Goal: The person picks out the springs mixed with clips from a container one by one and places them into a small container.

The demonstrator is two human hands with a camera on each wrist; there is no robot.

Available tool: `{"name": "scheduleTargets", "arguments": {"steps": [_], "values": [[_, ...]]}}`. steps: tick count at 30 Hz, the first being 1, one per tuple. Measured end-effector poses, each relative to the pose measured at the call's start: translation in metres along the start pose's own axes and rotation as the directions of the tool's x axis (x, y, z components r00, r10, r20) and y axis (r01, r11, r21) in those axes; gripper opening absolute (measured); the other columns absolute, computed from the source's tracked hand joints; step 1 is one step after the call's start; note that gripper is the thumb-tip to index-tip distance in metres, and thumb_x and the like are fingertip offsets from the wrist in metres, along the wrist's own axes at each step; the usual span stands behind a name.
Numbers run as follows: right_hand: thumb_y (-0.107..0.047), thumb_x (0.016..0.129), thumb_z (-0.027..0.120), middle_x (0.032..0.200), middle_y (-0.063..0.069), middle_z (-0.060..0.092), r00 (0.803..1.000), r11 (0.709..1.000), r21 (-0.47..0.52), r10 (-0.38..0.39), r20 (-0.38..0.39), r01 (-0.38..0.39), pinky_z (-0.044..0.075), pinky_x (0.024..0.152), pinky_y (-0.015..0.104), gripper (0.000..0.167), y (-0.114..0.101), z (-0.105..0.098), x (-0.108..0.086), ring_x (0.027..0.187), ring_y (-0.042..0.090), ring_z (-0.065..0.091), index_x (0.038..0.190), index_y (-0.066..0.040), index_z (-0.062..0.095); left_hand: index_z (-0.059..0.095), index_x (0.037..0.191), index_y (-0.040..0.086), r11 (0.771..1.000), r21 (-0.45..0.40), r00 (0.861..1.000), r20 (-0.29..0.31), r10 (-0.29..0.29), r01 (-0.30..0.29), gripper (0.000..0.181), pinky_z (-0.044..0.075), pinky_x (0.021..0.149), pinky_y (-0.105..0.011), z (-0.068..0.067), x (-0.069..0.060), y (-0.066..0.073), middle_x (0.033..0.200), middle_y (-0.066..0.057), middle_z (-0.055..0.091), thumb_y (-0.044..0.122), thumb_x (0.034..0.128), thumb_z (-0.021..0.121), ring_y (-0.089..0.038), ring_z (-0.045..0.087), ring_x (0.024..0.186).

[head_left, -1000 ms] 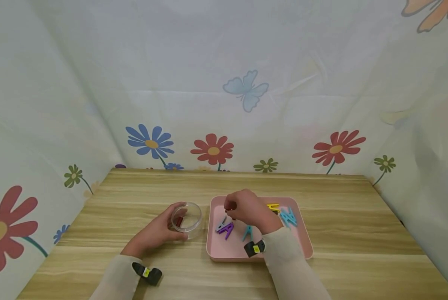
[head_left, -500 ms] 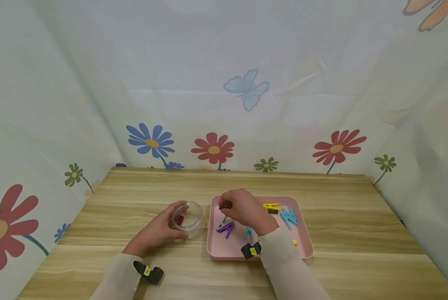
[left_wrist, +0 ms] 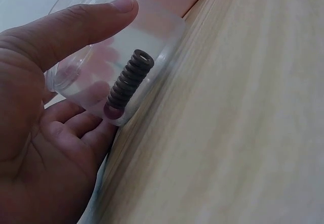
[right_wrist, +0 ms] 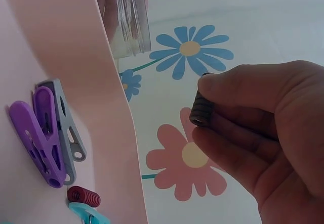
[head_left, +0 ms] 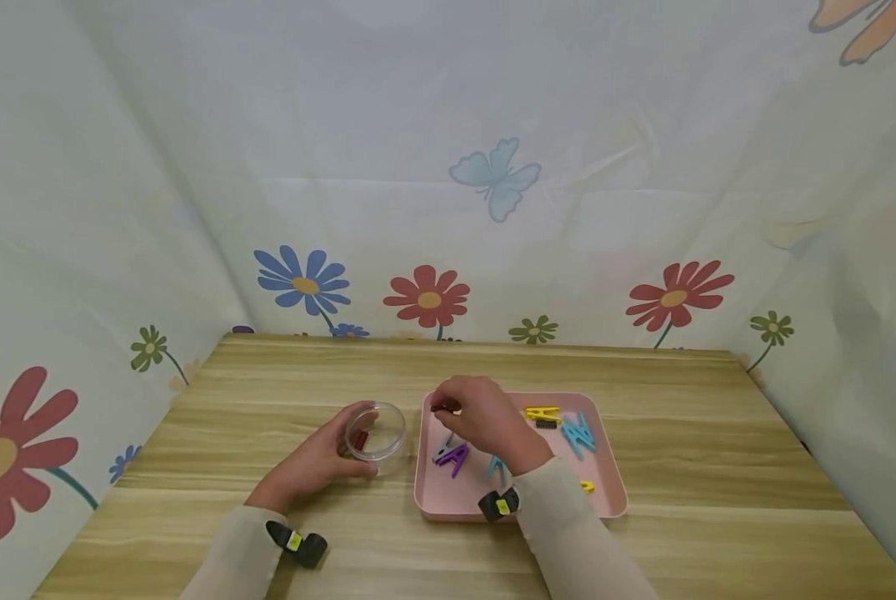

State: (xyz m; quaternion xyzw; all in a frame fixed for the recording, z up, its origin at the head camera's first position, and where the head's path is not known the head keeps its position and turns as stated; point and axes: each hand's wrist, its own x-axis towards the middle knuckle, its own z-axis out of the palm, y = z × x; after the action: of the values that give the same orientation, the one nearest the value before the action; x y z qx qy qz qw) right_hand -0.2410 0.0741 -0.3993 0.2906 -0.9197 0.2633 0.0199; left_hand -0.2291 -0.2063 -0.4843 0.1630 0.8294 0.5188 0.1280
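R wrist cam shows us red spring (right_wrist: 85, 196) in tray (head_left: 448, 497) (head cam doesn't). R hand (head_left: 481, 417) pinches dark spring (right_wrist: 201, 108) near tray's far-L corner; L hand (head_left: 332, 454) grips jar (head_left: 380, 435) w/ coil (left_wrist: 129, 82) inside.

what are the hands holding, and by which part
Left hand holds a clear jar round its side; right hand pinches a dark spring, thumb at one end.
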Motion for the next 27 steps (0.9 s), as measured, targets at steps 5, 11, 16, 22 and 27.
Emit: {"name": "scheduleTargets", "arguments": {"steps": [5, 11, 16, 22, 27], "values": [[-0.019, 0.092, 0.067, 0.097, -0.008, 0.068, 1.000, 1.000, -0.002, -0.022, -0.013, 0.022, 0.055, 0.080, 0.023, 0.012, -0.005, 0.003, 0.000, 0.086, 0.005, 0.062, 0.103, -0.017, 0.072, 0.026, 0.149, 0.027, 1.000, -0.004, 1.000, 0.004, 0.000, 0.000, 0.092, 0.029, 0.115, -0.052, 0.000, -0.001, 0.001, 0.155, -0.011, 0.036, 0.023, 0.0769, 0.082, -0.032, 0.038, 0.141], [-0.020, 0.092, 0.068, 0.098, -0.006, 0.068, 0.996, 0.997, -0.020, -0.074, -0.047, 0.073, 0.056, 0.080, 0.024, 0.011, -0.009, 0.006, -0.001, 0.088, 0.006, 0.064, 0.102, -0.017, 0.071, 0.025, 0.150, 0.028, 1.000, -0.007, 1.000, 0.006, -0.008, 0.008, 0.092, 0.028, 0.115, -0.052, 0.000, 0.000, -0.001, 0.156, -0.010, 0.035, 0.024, 0.0774, 0.082, -0.032, 0.038, 0.141], [-0.019, 0.092, 0.068, 0.098, -0.006, 0.068, 0.993, 0.996, -0.031, -0.090, -0.072, 0.088, 0.056, 0.080, 0.023, 0.011, -0.010, 0.007, -0.001, 0.088, 0.006, 0.064, 0.102, -0.017, 0.071, 0.026, 0.149, 0.032, 0.999, -0.018, 1.000, 0.003, -0.026, 0.026, 0.093, 0.029, 0.116, -0.049, 0.000, -0.001, 0.001, 0.156, -0.007, 0.036, 0.023, 0.0761, 0.083, -0.028, 0.039, 0.141], [-0.017, 0.090, 0.069, 0.097, -0.006, 0.068, 0.989, 0.994, -0.026, -0.109, -0.104, 0.107, 0.056, 0.080, 0.021, 0.010, -0.010, 0.008, 0.000, 0.088, 0.005, 0.065, 0.100, -0.018, 0.071, 0.027, 0.148, 0.034, 0.999, -0.019, 0.999, -0.001, -0.039, 0.039, 0.093, 0.030, 0.116, -0.047, 0.000, 0.000, 0.000, 0.155, -0.006, 0.037, 0.023, 0.0754, 0.084, -0.026, 0.040, 0.140], [-0.017, 0.090, 0.069, 0.096, -0.005, 0.069, 0.982, 0.989, -0.035, -0.145, -0.125, 0.141, 0.056, 0.080, 0.022, 0.009, -0.012, 0.009, 0.000, 0.087, 0.006, 0.065, 0.099, -0.016, 0.072, 0.026, 0.148, 0.033, 0.999, -0.019, 1.000, 0.000, -0.029, 0.029, 0.093, 0.029, 0.116, -0.049, 0.000, 0.000, 0.000, 0.155, -0.007, 0.036, 0.024, 0.0756, 0.083, -0.028, 0.040, 0.140]]}}
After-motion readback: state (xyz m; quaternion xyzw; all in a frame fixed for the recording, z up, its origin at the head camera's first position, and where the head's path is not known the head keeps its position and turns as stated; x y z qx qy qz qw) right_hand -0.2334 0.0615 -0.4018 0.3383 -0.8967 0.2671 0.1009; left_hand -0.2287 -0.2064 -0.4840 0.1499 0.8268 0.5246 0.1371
